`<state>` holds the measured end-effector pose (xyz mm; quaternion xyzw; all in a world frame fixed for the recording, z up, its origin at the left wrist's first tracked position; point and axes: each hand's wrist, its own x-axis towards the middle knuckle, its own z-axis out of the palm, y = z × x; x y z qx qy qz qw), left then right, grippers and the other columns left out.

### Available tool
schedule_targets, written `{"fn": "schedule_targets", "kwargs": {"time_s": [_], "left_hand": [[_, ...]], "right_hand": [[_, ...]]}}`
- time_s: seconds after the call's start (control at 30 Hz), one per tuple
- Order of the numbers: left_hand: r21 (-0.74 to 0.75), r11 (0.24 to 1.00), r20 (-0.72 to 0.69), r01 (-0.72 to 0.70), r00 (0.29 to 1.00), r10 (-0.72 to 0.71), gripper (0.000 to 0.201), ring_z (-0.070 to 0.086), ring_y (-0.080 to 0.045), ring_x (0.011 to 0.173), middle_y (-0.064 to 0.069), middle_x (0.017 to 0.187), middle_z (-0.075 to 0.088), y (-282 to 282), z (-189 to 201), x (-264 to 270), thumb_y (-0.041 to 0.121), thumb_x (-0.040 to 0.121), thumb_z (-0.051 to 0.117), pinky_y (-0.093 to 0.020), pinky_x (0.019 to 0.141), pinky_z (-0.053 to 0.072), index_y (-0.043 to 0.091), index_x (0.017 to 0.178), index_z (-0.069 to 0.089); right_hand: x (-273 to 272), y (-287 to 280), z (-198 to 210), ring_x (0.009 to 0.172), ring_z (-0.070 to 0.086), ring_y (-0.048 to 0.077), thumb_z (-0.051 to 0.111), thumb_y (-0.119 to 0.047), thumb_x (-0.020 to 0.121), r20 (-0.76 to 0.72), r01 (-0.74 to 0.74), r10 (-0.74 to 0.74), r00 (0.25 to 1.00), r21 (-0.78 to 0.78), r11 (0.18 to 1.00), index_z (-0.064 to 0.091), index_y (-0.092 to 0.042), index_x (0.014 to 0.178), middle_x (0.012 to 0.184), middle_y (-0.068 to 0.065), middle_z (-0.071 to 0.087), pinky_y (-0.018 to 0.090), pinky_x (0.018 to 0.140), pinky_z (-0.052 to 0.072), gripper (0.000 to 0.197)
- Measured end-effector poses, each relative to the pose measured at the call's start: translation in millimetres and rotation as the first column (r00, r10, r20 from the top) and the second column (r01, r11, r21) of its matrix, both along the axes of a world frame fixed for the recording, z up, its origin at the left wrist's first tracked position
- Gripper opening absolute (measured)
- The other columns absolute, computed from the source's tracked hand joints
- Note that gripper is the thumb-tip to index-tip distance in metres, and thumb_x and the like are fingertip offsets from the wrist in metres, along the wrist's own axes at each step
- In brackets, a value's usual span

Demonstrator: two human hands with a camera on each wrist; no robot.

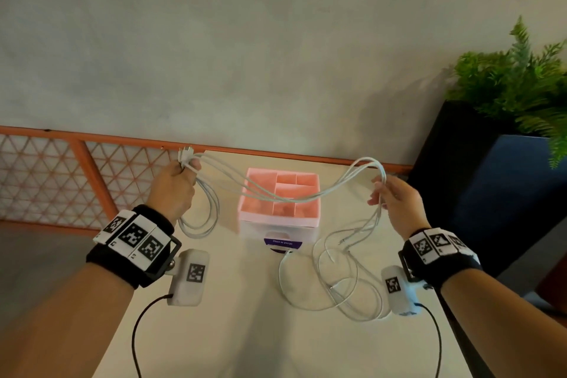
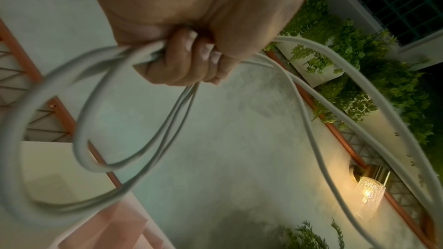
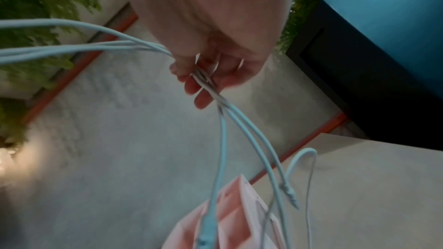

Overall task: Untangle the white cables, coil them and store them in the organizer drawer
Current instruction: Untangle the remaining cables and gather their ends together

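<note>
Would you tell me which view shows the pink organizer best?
The head view: the organizer stands whole on the table, its divided top compartments visible beneath the cables. The left wrist view catches only a blurred pink corner; the right wrist view shows part of it, blurred.

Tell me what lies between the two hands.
In the head view, the white cables span from the left hand to the right hand, sagging over the open-topped pink organizer, which stands on the table between them.
</note>
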<state>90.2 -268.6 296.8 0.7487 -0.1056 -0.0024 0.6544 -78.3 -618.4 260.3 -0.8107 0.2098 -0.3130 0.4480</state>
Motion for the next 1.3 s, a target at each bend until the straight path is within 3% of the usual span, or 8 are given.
{"fn": "schedule_targets", "kwargs": {"time_s": [0.27,0.47,0.6,0.87,0.97,1.13,1.23,1.3], "left_hand": [[0.043,0.998,-0.042,0.053,0.998,-0.051,0.014,0.03,-0.001,0.031,0.002,0.061,0.035,4.4,-10.5,-1.9,0.021,0.098,0.041,-0.011,0.031,0.022,0.02,0.103,0.055],[0.133,0.99,-0.027,0.041,0.999,-0.037,0.014,0.03,-0.01,0.045,0.003,0.058,0.035,9.9,-15.4,-0.4,0.021,0.098,0.042,-0.019,0.041,0.025,0.018,0.089,0.052],[0.166,0.985,-0.021,0.047,0.999,-0.044,0.027,0.026,-0.019,0.045,-0.003,0.055,0.03,15.1,-20.4,3.2,0.037,0.093,0.047,-0.027,0.046,0.02,0.015,0.077,0.049],[0.297,0.955,-0.037,-0.002,0.999,0.014,0.028,0.032,-0.024,0.052,-0.003,0.058,0.038,22.9,-26.4,5.8,0.036,0.093,0.049,-0.032,0.053,0.028,0.015,0.076,0.056],[0.399,0.917,-0.024,0.024,1.0,-0.016,0.037,0.041,-0.032,0.063,-0.009,0.058,0.039,29.5,-27.2,1.9,0.036,0.091,0.051,-0.042,0.064,0.031,0.001,0.08,0.056],[0.576,0.806,-0.078,0.137,0.991,-0.113,0.026,0.05,-0.039,0.079,-0.016,0.069,0.051,29.7,-27.1,-6.8,0.02,0.093,0.053,-0.04,0.066,0.038,-0.004,0.089,0.061],[0.791,0.547,-0.178,0.275,0.958,-0.225,0.02,0.053,-0.025,0.074,-0.014,0.084,0.062,36.1,-41.5,-5.9,0.025,0.088,0.059,-0.03,0.059,0.034,0.006,0.095,0.064],[0.862,0.357,-0.283,0.36,0.926,-0.251,0.02,0.051,-0.019,0.073,-0.005,0.086,0.057,36.7,-53.3,-8.1,0.017,0.085,0.062,-0.027,0.058,0.035,0.019,0.104,0.058]], "right_hand": [[-4.6,2.4,7.9,0.051,0.051,0.014,0.048,-0.028,0.095,0.008,-0.012,0.012,1.0,0.009,1.0,0.062,-0.015,0.09,0.064,0.0,0.057,0.029,0.056,0.045,0.02],[-11.7,-3.8,-18.1,0.089,0.064,0.025,0.045,-0.025,0.095,-0.075,-0.05,0.056,0.996,0.081,0.995,0.059,-0.027,0.083,0.083,0.0,0.067,0.041,0.083,0.05,0.019],[-16.8,1.8,-13.5,0.073,0.065,0.024,0.038,-0.024,0.098,0.002,-0.048,0.049,0.999,0.239,0.97,0.054,-0.026,0.085,0.073,0.004,0.062,0.042,0.072,0.053,0.021],[-35.5,-13.6,-31.9,0.075,0.059,0.021,0.041,-0.031,0.096,-0.307,-0.094,0.011,0.952,-0.257,0.962,0.059,-0.024,0.099,0.083,0.004,0.065,0.039,0.075,0.047,0.02],[-47.7,-16.4,-46.6,0.087,0.059,0.019,0.044,-0.032,0.095,-0.629,-0.283,0.061,0.775,-0.26,0.923,0.058,-0.03,0.092,0.091,-0.002,0.065,0.038,0.084,0.046,0.015],[-65.9,15.5,-74.4,0.056,0.041,0.004,0.046,-0.021,0.093,-0.946,-0.54,0.195,0.26,0.025,0.841,0.061,-0.019,0.087,0.064,-0.009,0.045,0.016,0.055,0.034,0.016],[-77.0,32.7,-99.1,0.066,0.055,0.014,0.051,-0.025,0.09,-0.977,-0.464,0.215,0.008,0.187,0.866,0.064,-0.012,0.104,0.077,0.001,0.06,0.02,0.059,0.044,0.023],[-80.6,41.7,-110.0,0.095,0.056,0.016,0.056,-0.042,0.088,-0.985,-0.501,0.145,-0.097,0.174,0.847,0.056,-0.015,0.124,0.116,0.007,0.06,0.027,0.087,0.045,0.045]]}}
